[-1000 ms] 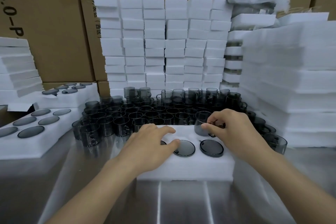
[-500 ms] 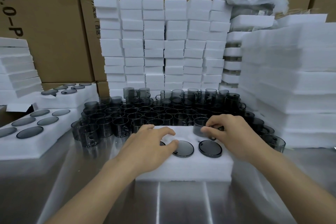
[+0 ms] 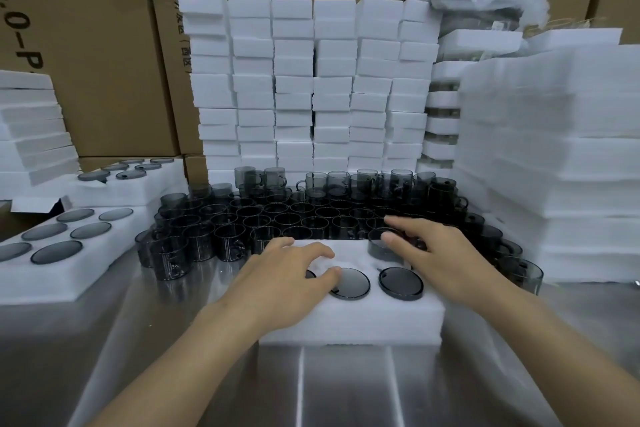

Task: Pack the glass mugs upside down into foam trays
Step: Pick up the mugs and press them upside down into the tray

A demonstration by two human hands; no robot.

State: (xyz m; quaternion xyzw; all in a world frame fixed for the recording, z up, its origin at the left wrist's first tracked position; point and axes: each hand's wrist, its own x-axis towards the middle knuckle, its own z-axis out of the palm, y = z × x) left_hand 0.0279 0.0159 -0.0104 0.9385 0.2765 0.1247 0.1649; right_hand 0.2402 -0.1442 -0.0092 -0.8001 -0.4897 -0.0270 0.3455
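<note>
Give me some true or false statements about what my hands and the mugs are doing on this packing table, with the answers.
1. The right hand holds a mug upside down at the back row of the middle foam tray. True.
2. The left hand is lifting a mug. False: it rests on the middle foam tray with relaxed fingers and holds nothing.
3. The loose mugs behind that tray stand mouth down. False: their open mouths face up.
4. The left tray has mugs in it, bases up. True.
5. The table is wooden. False: it is shiny metal.
</note>
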